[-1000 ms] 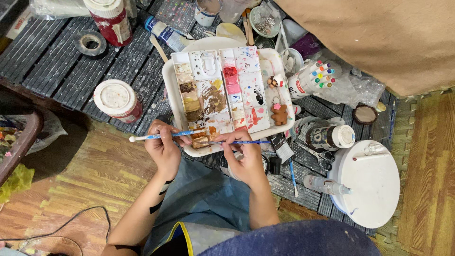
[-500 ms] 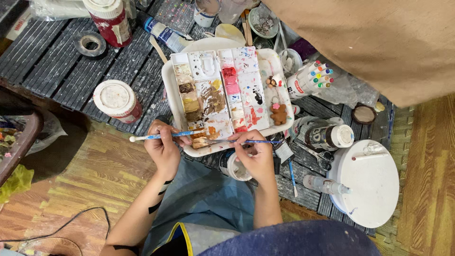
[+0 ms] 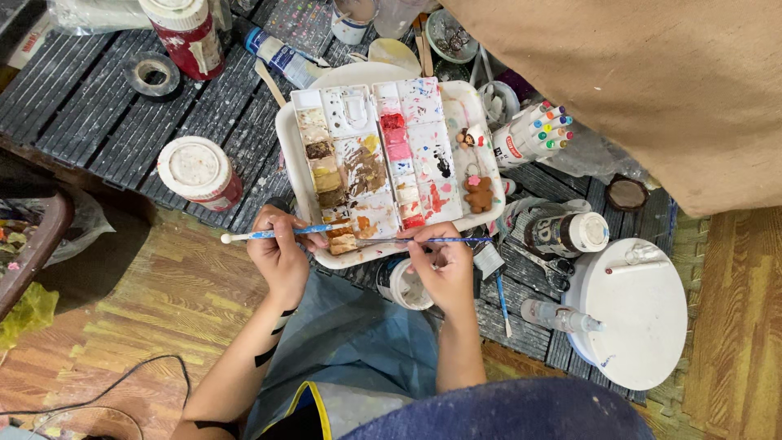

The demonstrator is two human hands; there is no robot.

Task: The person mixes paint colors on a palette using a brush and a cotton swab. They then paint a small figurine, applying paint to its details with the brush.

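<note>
— Where is the blue brush (image 3: pixel 281 234)?
— The left hand (image 3: pixel 281 254) pinches it. It lies sideways, its tip over the brown paint at the near edge of the white tray (image 3: pixel 287 147).
— And the other hand?
— The right hand (image 3: pixel 440 265) grips a thin brush (image 3: pixel 423 240), also sideways, its tip reaching toward the same brown spot.

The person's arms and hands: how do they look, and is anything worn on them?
Both forearms are bare, with no sleeves, gloves or watch visible. The left hand has no ring that I can see. The left forearm carries dark block-shaped markings, like a tattoo. The right hand shows small paint smears on the fingers. A light blue apron with a yellow edge lies between the arms.
</note>
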